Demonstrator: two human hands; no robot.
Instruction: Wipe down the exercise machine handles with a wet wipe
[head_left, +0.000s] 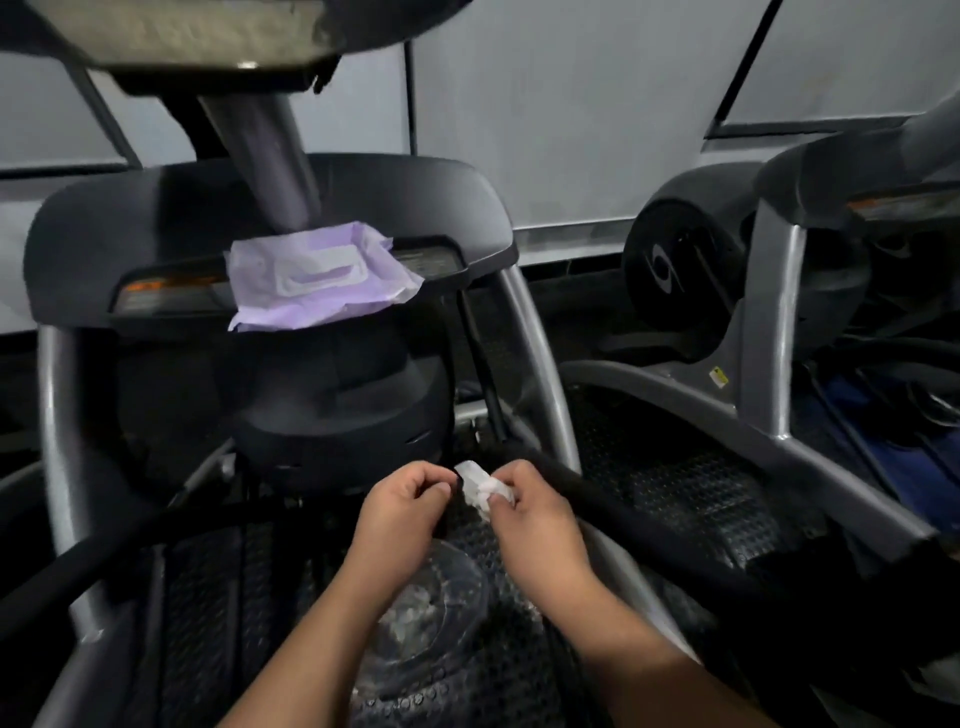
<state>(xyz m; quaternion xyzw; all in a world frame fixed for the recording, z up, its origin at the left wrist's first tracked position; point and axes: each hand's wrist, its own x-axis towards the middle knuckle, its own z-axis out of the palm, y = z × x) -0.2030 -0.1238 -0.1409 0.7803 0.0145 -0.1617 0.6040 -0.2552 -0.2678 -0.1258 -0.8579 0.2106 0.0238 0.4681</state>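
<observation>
Holding 1 wet wipe (484, 489) | 2 hands: left hand (402, 506), right hand (535, 512) | 1 wipe pack (319, 275)

Wet wipe (484, 490): white, crumpled into a small wad, pinched by the right hand's (535, 512) fingers (501, 500) at the inner end of the right handle. Its upper corner sticks out toward the left hand (400, 506).

Right handle (649, 525): black padded bar running diagonally down to the right.

Left handle (93, 561): matching black bar, sloping down to the left.

Wipes pack (322, 275): lilac soft packet with white flap lid, lying flat on the machine's dark shroud (156, 218), lid closed.
</observation>
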